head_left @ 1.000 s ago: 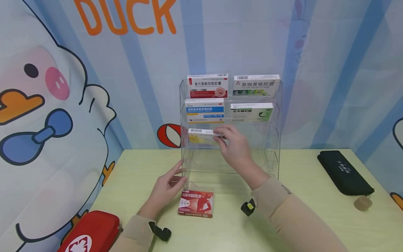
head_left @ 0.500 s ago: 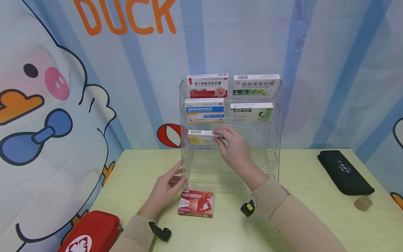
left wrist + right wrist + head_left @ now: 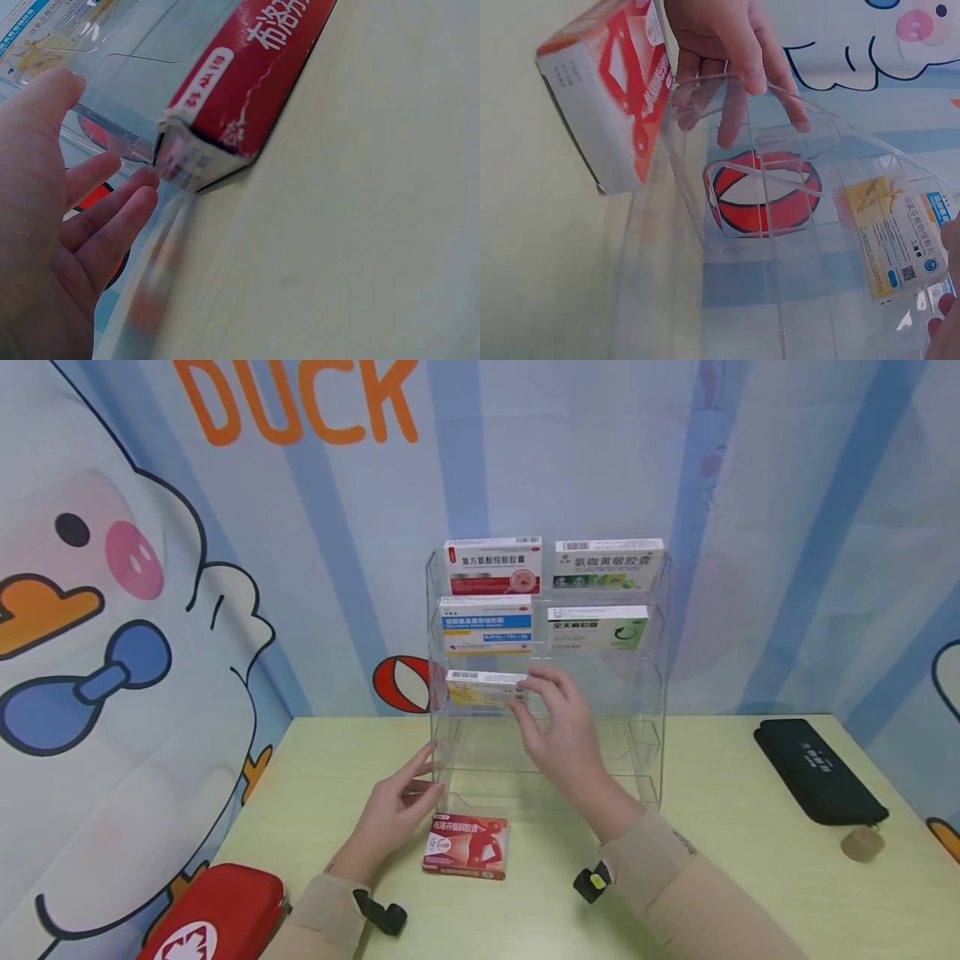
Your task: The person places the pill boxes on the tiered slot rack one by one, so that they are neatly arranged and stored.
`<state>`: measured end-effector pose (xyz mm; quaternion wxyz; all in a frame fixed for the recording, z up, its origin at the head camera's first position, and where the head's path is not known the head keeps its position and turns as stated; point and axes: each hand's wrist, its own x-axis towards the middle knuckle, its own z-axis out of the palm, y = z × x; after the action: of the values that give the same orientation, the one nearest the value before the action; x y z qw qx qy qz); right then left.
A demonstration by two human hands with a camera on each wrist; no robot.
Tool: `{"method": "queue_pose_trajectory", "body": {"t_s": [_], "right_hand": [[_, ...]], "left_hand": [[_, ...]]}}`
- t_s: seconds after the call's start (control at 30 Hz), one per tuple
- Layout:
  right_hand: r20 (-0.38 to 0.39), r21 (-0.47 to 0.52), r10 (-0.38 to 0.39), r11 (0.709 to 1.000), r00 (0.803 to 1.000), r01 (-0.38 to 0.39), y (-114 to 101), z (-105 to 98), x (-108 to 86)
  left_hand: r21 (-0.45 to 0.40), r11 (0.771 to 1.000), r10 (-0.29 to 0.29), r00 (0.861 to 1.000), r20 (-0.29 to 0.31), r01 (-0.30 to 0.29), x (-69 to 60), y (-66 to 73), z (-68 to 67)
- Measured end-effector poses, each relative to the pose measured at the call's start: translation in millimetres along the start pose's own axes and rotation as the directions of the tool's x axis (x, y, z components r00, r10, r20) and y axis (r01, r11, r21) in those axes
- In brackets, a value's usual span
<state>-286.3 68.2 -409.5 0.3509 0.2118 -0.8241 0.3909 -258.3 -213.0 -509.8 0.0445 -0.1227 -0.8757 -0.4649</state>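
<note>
A clear acrylic display rack point(image 3: 540, 743) stands on the table with medicine boxes in its tiers. My right hand point(image 3: 562, 727) has its thumb and fingertips at the right end of a yellow-and-white medicine box point(image 3: 483, 689), which sits in the third tier from the top, on the left. In the right wrist view only a sliver of that hand shows by the yellow-and-white box point(image 3: 900, 240). My left hand point(image 3: 393, 810) rests its loosely extended fingers against the rack's lower left side. Near it, a red medicine box point(image 3: 465, 846) lies before the rack.
Higher tiers hold a red-and-white box point(image 3: 495, 567), a blue-and-white box point(image 3: 487, 625) and two greenish boxes, one upper point(image 3: 609, 566), one lower point(image 3: 597, 628). On the table are a red case point(image 3: 232, 902) at left and a black pouch point(image 3: 817, 772) at right.
The yellow-and-white box has sunk slightly into its tier. My right hand has since shifted a little to the right along it, showing more of its right end. My left hand stays still.
</note>
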Motion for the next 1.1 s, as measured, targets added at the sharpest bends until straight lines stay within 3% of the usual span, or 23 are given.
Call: {"method": "queue_pose_trajectory", "body": {"t_s": [0.13, 0.47, 0.73, 1.1], "right_hand": [[-0.015, -0.007, -0.046, 0.999, 0.999, 0.046, -1, 2, -16.8], [0.073, 0.007, -0.083, 0.997, 0.994, 0.082, -5, 19, -61.2], [0.215, 0.002, 0.003, 1.0, 0.977, -0.004, -13, 29, -92.4], [0.298, 0.0, 0.105, 0.994, 0.949, -0.11, -18, 31, -110.2]], "left_hand": [[-0.003, 1.0, -0.003, 1.0, -0.002, 0.003, -0.6, -0.8, -0.2], [0.001, 1.0, -0.011, 1.0, -0.001, 0.011, -0.8, -0.5, 0.1], [0.005, 1.0, -0.007, 1.0, -0.003, 0.007, -1.4, 1.6, -0.1], [0.02, 1.0, -0.016, 1.0, -0.004, 0.016, -0.3, -0.3, 1.0]]}}
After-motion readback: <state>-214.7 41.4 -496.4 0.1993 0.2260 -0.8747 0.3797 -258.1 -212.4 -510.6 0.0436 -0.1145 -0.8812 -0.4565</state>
